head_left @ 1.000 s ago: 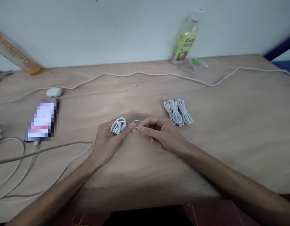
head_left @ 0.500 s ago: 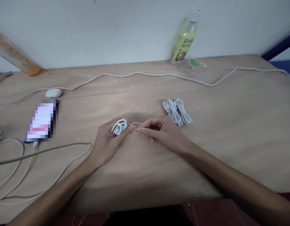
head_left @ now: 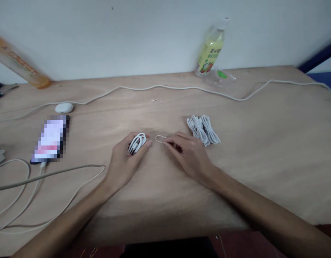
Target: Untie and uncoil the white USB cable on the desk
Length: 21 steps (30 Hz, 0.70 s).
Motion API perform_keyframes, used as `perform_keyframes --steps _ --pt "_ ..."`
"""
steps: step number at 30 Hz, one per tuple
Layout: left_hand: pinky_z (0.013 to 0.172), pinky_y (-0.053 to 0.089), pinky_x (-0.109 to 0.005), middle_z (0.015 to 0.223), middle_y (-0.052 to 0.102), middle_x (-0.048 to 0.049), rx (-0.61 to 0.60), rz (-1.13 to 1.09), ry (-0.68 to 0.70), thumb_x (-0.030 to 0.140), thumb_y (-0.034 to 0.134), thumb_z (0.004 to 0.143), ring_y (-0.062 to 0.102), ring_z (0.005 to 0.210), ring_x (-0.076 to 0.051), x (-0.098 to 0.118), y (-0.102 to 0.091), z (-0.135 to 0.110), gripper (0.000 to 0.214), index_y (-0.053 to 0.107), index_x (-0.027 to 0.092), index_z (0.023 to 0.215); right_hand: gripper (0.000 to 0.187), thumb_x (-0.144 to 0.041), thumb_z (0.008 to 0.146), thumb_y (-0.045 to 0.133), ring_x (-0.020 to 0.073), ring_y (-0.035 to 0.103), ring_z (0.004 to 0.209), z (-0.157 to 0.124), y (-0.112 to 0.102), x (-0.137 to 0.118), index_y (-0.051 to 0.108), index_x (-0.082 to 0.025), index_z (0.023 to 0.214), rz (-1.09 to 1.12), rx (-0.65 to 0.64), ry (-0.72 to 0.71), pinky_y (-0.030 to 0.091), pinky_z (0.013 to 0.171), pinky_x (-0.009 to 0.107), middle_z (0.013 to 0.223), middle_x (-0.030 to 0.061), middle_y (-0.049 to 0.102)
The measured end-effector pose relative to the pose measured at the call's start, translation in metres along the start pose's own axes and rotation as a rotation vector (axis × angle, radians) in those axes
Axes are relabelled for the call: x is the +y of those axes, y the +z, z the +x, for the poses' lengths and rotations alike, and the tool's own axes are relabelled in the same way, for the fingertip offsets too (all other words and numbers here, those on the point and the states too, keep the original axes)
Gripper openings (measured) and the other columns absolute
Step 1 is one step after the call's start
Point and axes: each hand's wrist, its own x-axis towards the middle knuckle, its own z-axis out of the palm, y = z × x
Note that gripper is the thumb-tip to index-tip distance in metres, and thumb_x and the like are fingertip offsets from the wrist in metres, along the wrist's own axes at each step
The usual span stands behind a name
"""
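Observation:
My left hand (head_left: 127,152) is wrapped around a coiled white cable (head_left: 137,143), its loops showing between thumb and fingers. Opposite it, my right hand (head_left: 188,150) pinches a thin white twist tie (head_left: 160,138), bent into an open loop that points toward the left hand. A small gap lies between the two hands, and the tie does not touch the coil. Just beyond my right hand lie several bundled white cables (head_left: 203,129) on the wooden table (head_left: 165,200).
A long white cord (head_left: 192,86) crosses the table's back. Small tie pieces (head_left: 156,101) lie mid-table. To the left are a phone (head_left: 49,139) on a charging cable, a white earbud case (head_left: 64,108) and an orange bottle (head_left: 25,66). A yellow-labelled bottle (head_left: 210,50) stands by clear plastic packaging (head_left: 221,77).
The twist tie was held between both hands' fingertips; now only my right hand holds it, drawn slightly right. The left thumb and fingertips have parted a little.

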Motion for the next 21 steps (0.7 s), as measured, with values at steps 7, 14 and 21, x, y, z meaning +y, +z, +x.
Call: perform_keyframes --steps 7,14,21 --pt "0.064 0.049 -0.028 0.085 0.074 -0.0003 0.020 0.004 -0.009 0.043 0.070 0.095 0.064 0.073 -0.019 0.0013 0.0012 0.0001 0.026 0.079 0.022 0.107 0.034 -0.032 0.114 0.057 0.0237 0.072 0.086 -0.0026 0.0020 0.0065 0.084 -0.021 0.098 -0.354 0.056 -0.003 0.050 0.075 0.035 0.096 0.0108 0.079" --pt "0.063 0.047 -0.028 0.082 0.072 0.0001 0.015 0.000 -0.009 0.044 0.071 0.093 0.061 0.071 -0.018 0.0009 0.0009 0.0013 0.027 0.079 0.021 0.106 0.032 -0.032 0.114 0.057 0.0244 0.071 0.088 -0.0048 0.0040 0.0035 0.080 -0.020 0.096 -0.499 0.087 -0.036 0.047 0.071 0.035 0.098 0.0123 0.078" --pt "0.061 0.045 -0.028 0.081 0.069 0.0013 0.010 -0.033 -0.011 0.044 0.069 0.095 0.059 0.068 -0.016 -0.0006 0.0007 -0.0002 0.027 0.078 0.022 0.108 0.023 -0.024 0.111 0.061 0.0246 0.072 0.089 -0.0029 0.0041 0.0033 0.077 -0.019 0.097 -0.457 0.085 -0.037 0.046 0.071 0.034 0.100 0.0121 0.077"
